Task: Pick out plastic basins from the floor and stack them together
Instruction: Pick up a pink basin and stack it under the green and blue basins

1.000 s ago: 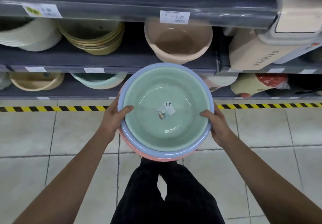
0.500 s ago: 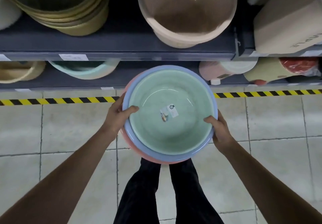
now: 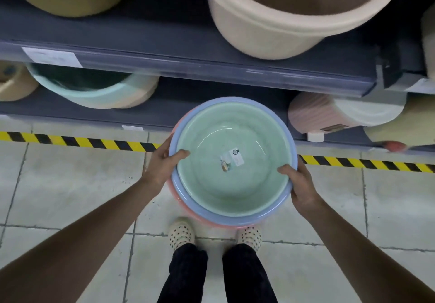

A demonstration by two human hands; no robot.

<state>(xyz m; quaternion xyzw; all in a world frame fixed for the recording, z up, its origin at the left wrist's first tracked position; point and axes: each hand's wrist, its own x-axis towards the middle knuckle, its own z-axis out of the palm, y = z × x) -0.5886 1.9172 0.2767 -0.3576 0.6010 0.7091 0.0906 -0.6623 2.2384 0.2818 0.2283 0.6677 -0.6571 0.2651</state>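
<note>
Head view, single entry.

- Held in the air over your feet, in front of the grey shop shelf (image 3: 164,50): a stack (image 3: 235,192) of three. The mint-green round plastic basin (image 3: 211,137) sits innermost with a small paper label (image 3: 231,159) at its centre. The pale-blue round plastic basin (image 3: 200,209) is around it. The pink round plastic basin (image 3: 182,206) is outermost, showing only from 6 to 9 o'clock.
- Your left hand (image 3: 162,163) clamps the stack's rim at 9 o'clock, thumb hooked over the edge. Your right hand (image 3: 299,185) clamps it just past 3 o'clock, thumb likewise inside. The two are well apart on opposite sides. Fingers under the rims are hidden.
- No basin shows on the tiled floor (image 3: 70,185) in this view.
- Judgement: the stacking looks done and you are carrying or presenting the set. The green basin rides off-centre toward 3 o'clock, so the nest is not fully seated.
- To do this well: keep the rims level and press the thumbs down evenly to seat the green basin. Hold the far rim short of the shelf edge at 12 o'clock. Thin plastic flexes, so squeeze lightly.
</note>
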